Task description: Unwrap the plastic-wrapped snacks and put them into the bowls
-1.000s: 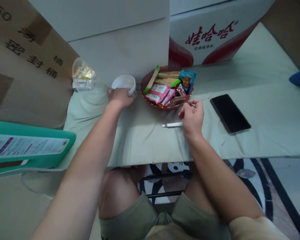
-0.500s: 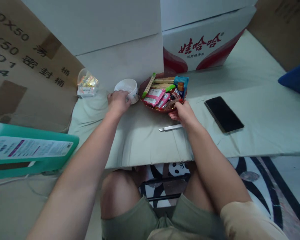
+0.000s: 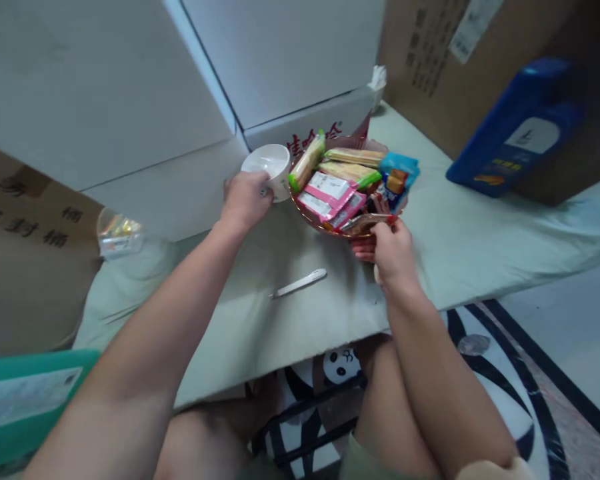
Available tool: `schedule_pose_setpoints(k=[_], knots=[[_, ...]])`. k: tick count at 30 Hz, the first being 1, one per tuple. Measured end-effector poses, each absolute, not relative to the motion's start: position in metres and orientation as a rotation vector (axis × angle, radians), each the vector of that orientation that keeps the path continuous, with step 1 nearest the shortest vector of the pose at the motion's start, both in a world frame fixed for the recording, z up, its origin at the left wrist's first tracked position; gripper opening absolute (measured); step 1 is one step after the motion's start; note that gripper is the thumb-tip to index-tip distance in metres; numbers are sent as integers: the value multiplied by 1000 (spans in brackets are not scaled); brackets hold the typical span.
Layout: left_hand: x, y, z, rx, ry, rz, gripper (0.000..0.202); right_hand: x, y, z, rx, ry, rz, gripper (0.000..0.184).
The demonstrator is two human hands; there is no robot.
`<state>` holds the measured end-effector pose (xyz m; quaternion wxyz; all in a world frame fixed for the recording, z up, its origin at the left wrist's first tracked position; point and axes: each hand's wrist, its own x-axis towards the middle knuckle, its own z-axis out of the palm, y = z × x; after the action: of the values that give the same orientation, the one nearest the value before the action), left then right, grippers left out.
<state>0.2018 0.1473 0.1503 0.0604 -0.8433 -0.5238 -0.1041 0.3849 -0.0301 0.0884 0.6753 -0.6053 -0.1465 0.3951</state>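
My left hand [image 3: 243,198] is closed round the side of a white cup [image 3: 271,169] that looks lifted off the pale green cloth. My right hand [image 3: 389,252] grips the near rim of a reddish bowl [image 3: 330,228] full of wrapped snacks [image 3: 349,185], holding it raised and tilted a little. Cup and bowl are side by side, almost touching. A small white knife-like tool [image 3: 300,283] lies on the cloth below them, untouched.
White cartons [image 3: 190,87] stand right behind the cup and bowl. A blue jug [image 3: 515,130] leans on brown cardboard at the right. A clear tub of sweets [image 3: 115,233] sits at the left, a teal package [image 3: 25,400] at the lower left. My knees are under the table edge.
My right hand went from the white tool to the bowl's rim and lifted it; the left hand raised the cup. The view swung left, so the phone is out of sight.
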Motion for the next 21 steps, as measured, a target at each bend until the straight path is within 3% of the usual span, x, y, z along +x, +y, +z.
schedule_pose_setpoints(k=[6, 12, 18, 21], knots=[[338, 176, 138, -2824, -1358, -442, 27, 447, -63, 69, -1414, -165, 639, 33], [441, 197, 104, -3070, -1221, -472, 21, 471, -59, 50, -1406, -69, 586, 34], [457, 216, 68, -3084, -1143, -651, 41, 470, -51, 37, -1378, -41, 610, 36], [426, 221, 48, -3007, -1224, -632, 39, 471, -49, 33, -1397, -31, 641, 32]])
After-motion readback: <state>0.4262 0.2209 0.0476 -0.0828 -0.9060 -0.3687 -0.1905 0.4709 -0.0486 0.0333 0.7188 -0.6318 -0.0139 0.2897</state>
